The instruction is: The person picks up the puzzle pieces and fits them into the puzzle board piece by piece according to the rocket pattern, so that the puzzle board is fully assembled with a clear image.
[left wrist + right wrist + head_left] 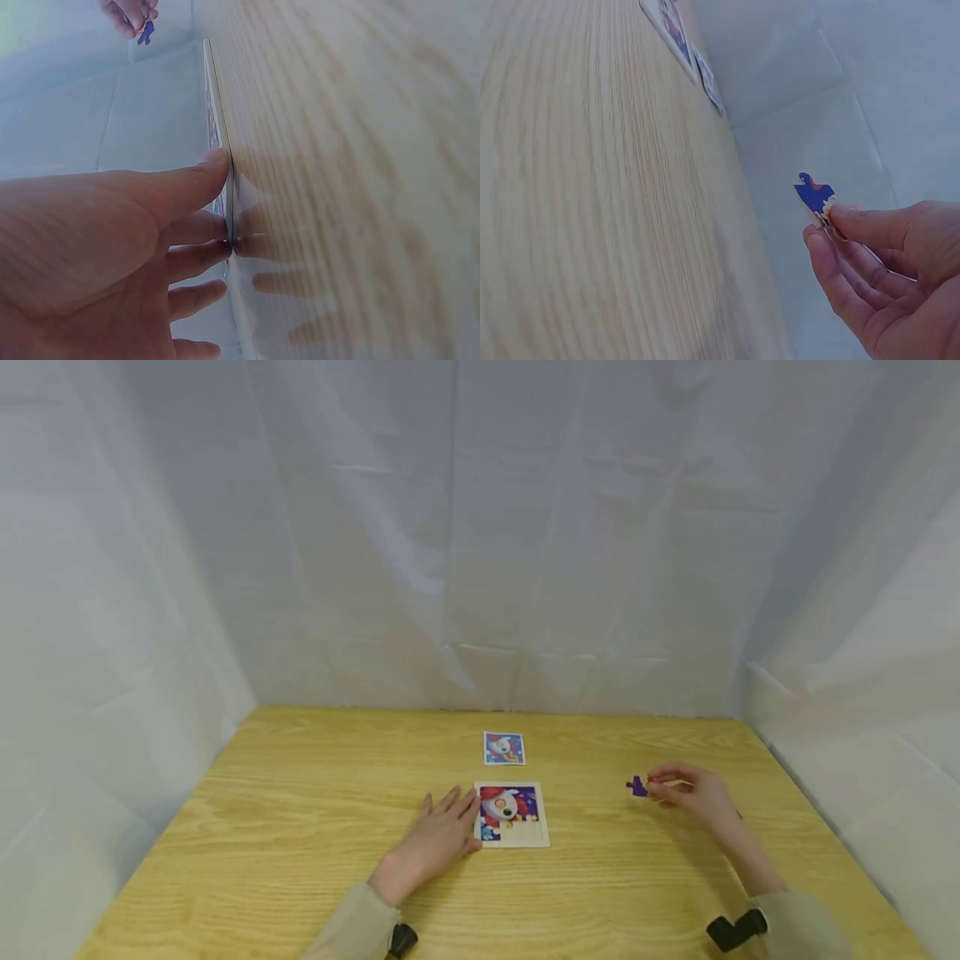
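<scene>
Blue, thin and stiff, the puzzle piece (637, 787) looks feather-light, pinched at its edge by the right hand (693, 793) at frame right, while the left hand (435, 843) rests flat and open against the puzzle board (525, 837).

A small blue puzzle piece (637, 787) with a knob and a touch of red is pinched at 1 end, lifted clear of the counter. The framed puzzle board (512, 815) lies flat mid-counter, its cartoon picture mostly filled, bottom strip bare.
</scene>
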